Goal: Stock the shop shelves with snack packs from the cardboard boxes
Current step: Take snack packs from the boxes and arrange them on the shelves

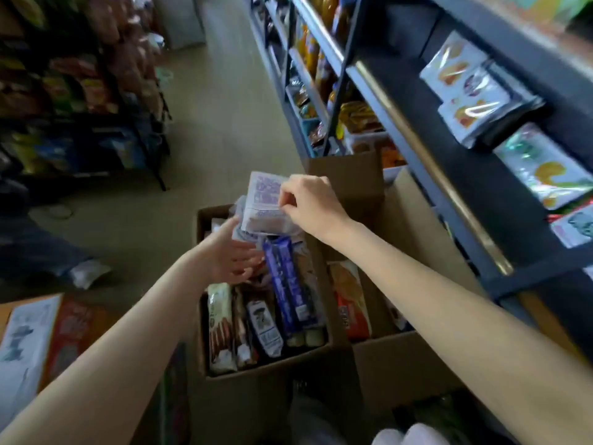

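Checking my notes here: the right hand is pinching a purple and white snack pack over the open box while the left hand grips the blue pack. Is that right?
Not quite. In the head view the left hand is open beside the blue pack, not gripping it. The right hand does pinch the purple and white snack pack over the open box.

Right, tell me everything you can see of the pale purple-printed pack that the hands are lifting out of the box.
The pale pack is a flat, glossy wrapper, white with purple print on its upper part and a brownish picture lower down; the print is too blurred to read. It is held tilted above the open cardboard box, over the blue pack. The right hand pinches its right edge; the left hand supports it from below, fingers straight.
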A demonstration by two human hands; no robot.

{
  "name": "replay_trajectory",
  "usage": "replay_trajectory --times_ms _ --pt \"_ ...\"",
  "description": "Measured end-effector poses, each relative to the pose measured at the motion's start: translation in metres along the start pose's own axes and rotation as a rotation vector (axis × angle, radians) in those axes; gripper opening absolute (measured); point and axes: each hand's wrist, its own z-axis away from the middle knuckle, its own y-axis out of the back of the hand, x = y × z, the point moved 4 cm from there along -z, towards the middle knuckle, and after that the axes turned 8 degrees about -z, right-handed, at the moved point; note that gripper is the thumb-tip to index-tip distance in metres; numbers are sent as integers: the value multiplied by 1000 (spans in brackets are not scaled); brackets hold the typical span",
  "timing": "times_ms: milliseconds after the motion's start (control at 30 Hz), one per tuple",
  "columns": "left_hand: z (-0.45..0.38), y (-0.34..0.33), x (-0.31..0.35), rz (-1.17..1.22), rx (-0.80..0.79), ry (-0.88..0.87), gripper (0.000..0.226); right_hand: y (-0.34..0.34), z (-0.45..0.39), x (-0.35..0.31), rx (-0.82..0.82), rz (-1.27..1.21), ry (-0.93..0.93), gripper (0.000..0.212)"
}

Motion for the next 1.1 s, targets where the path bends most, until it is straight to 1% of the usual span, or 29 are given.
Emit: replay_trajectory --times_ms 33,67,133,167,200,233,267,333,367,400,433,467,500,533,567,600,633,700,767,833,933,1000,1033,1100 --pt "14 -11 23 66 -109 -62 61 32 11 -14 119 40 99 10" --pt "29 -25 45 94 -215 -135 66 60 26 -27 219 136 206 11" --pt "65 -62 81 54 -432 -265 65 102 64 -44 392 377 414 14" --pt "81 -83 93 15 -533 -310 61 121 85 -47 462 490 472 17" --pt "100 -108 102 -30 -628 -341 55 139 106 -48 530 580 489 25" --pt "116 -131 107 -82 -690 -369 51 158 127 -47 576 640 481 30" --pt "129 -154 110 -146 -727 -391 50 176 150 -45 599 679 445 29" --pt "158 -202 115 -283 -720 -486 32 212 195 -41 619 712 331 17" --pt "171 -223 118 -332 -681 -566 27 231 219 -39 652 686 250 14" --pt "185 -243 120 -357 -643 -649 23 250 241 -36 700 612 137 18" --pt "197 -263 122 -378 -627 -744 19 270 262 -34 760 501 7 26" --pt "210 -284 122 -396 -656 -839 20 290 283 -35 843 357 -128 32" --pt "223 -303 120 -427 -719 -921 29 307 303 -34 906 181 -271 37" --pt "239 -323 114 -465 -794 -982 40 319 321 -34 934 -42 -418 39" --pt "253 -340 109 -500 -858 -1025 48 326 337 -33 926 -309 -532 39" --pt "269 -358 102 -515 -928 -1056 53 331 350 -32 917 -529 -598 36" --pt "284 -374 94 -514 -998 -1074 53 336 364 -31 931 -635 -636 33" --pt "311 -402 81 -519 -1141 -1080 54 348 389 -34 986 -649 -639 32" --pt "335 -424 72 -550 -1256 -1092 59 365 408 -40 1052 -580 -617 45" --pt "353 -439 68 -568 -1316 -1103 62 382 421 -45 1084 -540 -608 57" --pt "373 -454 69 -581 -1367 -1138 55 404 427 -54 1103 -510 -574 48" --pt "382 -462 72 -592 -1341 -1183 49 418 427 -54 1136 -446 -549 42" --pt "384 -466 76 -605 -1290 -1220 45 427 428 -53 1162 -414 -543 38" --pt "389 -476 86 -648 -1137 -1312 36 450 432 -53 1190 -355 -529 38"
